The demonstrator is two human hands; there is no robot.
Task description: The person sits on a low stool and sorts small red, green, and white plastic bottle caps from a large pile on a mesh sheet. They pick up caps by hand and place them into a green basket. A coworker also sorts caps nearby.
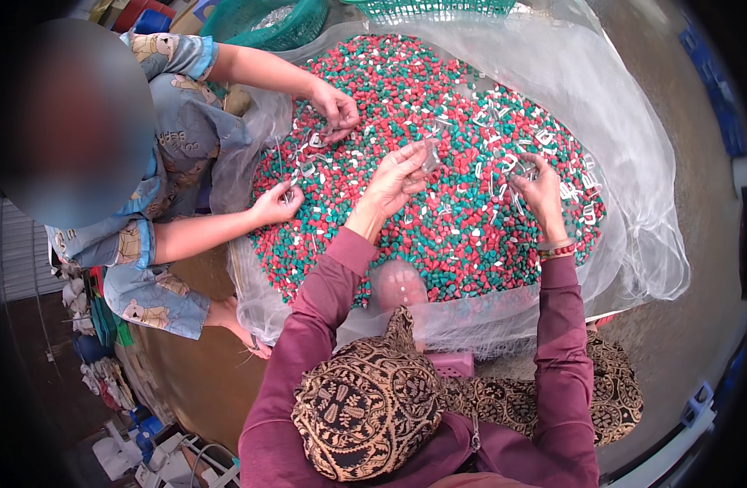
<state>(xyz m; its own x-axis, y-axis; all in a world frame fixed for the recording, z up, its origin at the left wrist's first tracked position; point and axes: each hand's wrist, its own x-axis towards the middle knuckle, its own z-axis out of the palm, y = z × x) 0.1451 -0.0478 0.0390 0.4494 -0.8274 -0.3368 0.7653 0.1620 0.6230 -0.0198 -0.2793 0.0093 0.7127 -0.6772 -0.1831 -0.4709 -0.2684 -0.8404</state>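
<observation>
A wide heap of small red and green pieces [438, 220] lies on a clear plastic sheet [633, 163], with white clip-like pieces [503, 122] scattered over it. My left hand [394, 180] is raised above the heap and pinches a small clear piece [431, 153] at its fingertips. My right hand [540, 193] rests fingers-down on the right side of the heap among the white clips; its fingertips are hidden behind the back of the hand. Both my sleeves are maroon, and a beaded bracelet [556, 252] sits on my right wrist.
A co-worker in blue patterned clothes sits at the left, one hand [337, 106] on the heap's far left, the other hand [276, 203] at its near left edge. Green mesh baskets [267, 20] stand at the back. A pink container [453, 363] sits by my lap.
</observation>
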